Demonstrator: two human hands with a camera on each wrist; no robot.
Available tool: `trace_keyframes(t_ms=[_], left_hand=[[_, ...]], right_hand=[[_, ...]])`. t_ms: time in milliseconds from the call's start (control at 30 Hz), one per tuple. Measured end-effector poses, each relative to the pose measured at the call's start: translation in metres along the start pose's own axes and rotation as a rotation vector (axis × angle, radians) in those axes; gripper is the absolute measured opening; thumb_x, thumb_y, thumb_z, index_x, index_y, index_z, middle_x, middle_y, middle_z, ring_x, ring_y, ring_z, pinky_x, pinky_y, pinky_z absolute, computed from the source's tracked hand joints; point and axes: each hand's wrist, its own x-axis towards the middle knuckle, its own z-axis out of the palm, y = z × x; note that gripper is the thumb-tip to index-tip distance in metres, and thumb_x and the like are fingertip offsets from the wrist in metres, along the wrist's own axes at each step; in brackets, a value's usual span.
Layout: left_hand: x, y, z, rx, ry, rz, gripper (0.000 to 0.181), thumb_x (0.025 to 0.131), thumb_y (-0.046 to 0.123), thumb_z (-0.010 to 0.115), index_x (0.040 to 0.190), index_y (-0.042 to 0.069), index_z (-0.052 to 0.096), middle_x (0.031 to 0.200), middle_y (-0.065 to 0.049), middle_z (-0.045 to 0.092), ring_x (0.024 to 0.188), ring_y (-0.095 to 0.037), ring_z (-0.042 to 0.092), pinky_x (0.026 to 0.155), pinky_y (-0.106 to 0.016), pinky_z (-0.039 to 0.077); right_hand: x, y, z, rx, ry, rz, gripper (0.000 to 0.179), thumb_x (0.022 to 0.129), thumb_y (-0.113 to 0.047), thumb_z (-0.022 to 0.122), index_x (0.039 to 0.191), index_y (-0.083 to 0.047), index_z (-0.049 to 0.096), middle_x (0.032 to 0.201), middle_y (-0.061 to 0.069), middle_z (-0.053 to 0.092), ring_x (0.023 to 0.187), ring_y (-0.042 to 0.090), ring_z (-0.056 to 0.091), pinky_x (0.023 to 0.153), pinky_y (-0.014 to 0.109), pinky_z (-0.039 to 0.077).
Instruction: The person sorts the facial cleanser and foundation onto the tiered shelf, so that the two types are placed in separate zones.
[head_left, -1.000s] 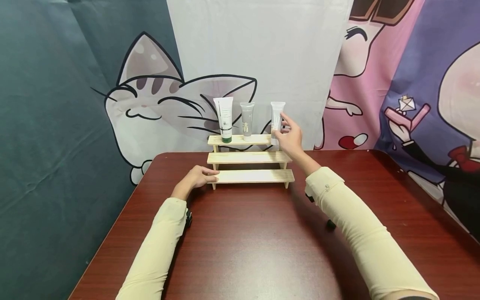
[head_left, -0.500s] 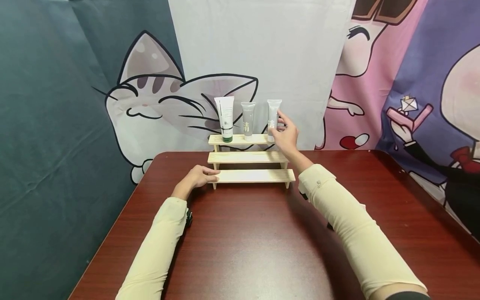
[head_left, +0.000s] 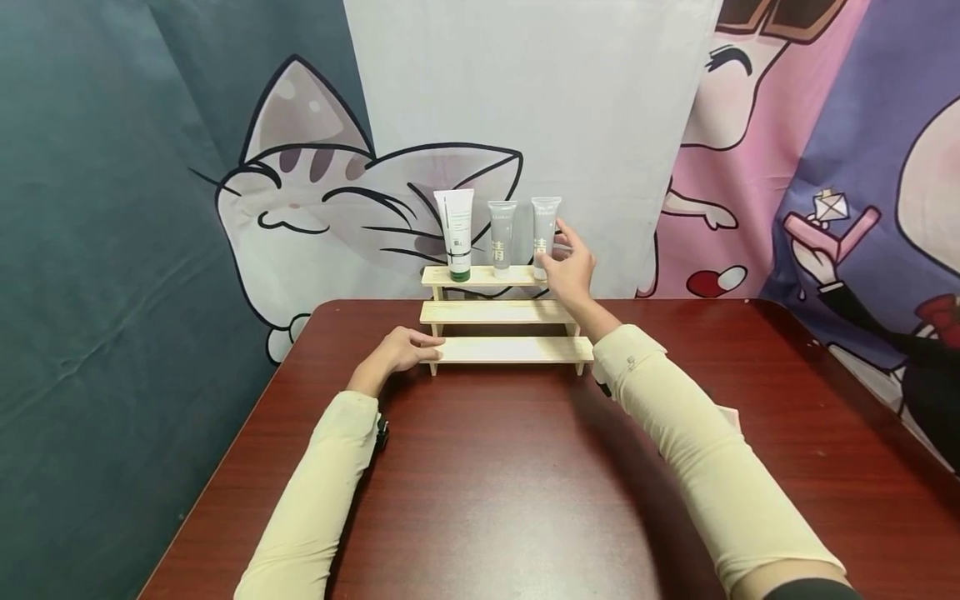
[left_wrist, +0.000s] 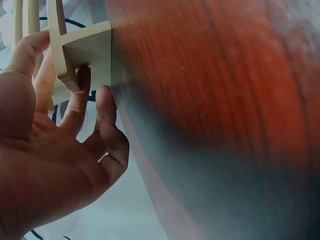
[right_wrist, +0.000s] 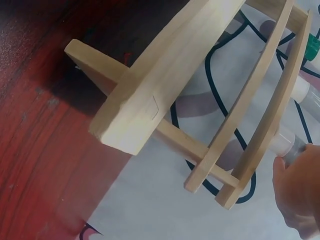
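A three-step wooden display stand [head_left: 517, 350] stands at the table's far side. My left hand [head_left: 397, 350] grips the left end of its lowest shelf; in the left wrist view the thumb and fingers lie about the shelf end [left_wrist: 92, 45]. On the top shelf, my right hand [head_left: 572, 271] pinches a clear-grey squeeze tube [head_left: 543, 223], which stands upright on its cap at the right end. A similar grey tube [head_left: 502, 233] stands in the middle. At the left end is a larger white tube [head_left: 456, 225] with a green cap.
The stand is on a red-brown wooden table [head_left: 495, 483]. A printed cloth [head_left: 585, 100] with cartoon figures hangs right behind it. A small pale object [head_left: 730, 417] shows partly behind my right sleeve. The two lower shelves hold no tubes.
My right hand has moved left with the grey tube and set it closer to the middle tube, its gold lettering now turned forward. My left hand stays on the stand.
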Motion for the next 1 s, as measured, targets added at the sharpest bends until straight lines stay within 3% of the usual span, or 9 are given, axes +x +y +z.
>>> trace_keyframes(t_ms=[333, 833, 1000], left_hand=[[-0.0003, 0.0002, 0.0023, 0.004, -0.006, 0.003, 0.034, 0.091, 0.028, 0.076, 0.124, 0.022, 0.074, 0.141, -0.016, 0.058, 0.135, -0.031, 0.048, 0.109, -0.042, 0.041], [0.0003, -0.0021, 0.003, -0.026, 0.011, -0.009, 0.033, 0.09, 0.028, 0.077, 0.123, 0.023, 0.075, 0.14, -0.016, 0.059, 0.134, -0.03, 0.049, 0.107, -0.041, 0.042], [0.0008, -0.0022, 0.0013, -0.017, 0.013, -0.006, 0.034, 0.091, 0.029, 0.076, 0.124, 0.023, 0.074, 0.141, -0.017, 0.058, 0.134, -0.03, 0.049, 0.108, -0.041, 0.042]], right_hand=[[-0.0004, 0.0058, 0.0006, -0.003, 0.039, -0.012, 0.055, 0.085, 0.001, 0.078, 0.137, -0.008, 0.061, 0.123, 0.016, 0.063, 0.107, 0.029, 0.068, 0.089, 0.035, 0.056], [-0.002, 0.0066, -0.0008, -0.058, -0.01, 0.009, 0.05, 0.089, -0.009, 0.078, 0.135, -0.006, 0.059, 0.125, 0.016, 0.062, 0.111, 0.03, 0.065, 0.092, 0.039, 0.054], [-0.0026, 0.0059, -0.002, -0.074, -0.026, 0.019, 0.051, 0.086, -0.005, 0.078, 0.133, -0.003, 0.059, 0.121, 0.018, 0.064, 0.109, 0.033, 0.066, 0.089, 0.039, 0.055]])
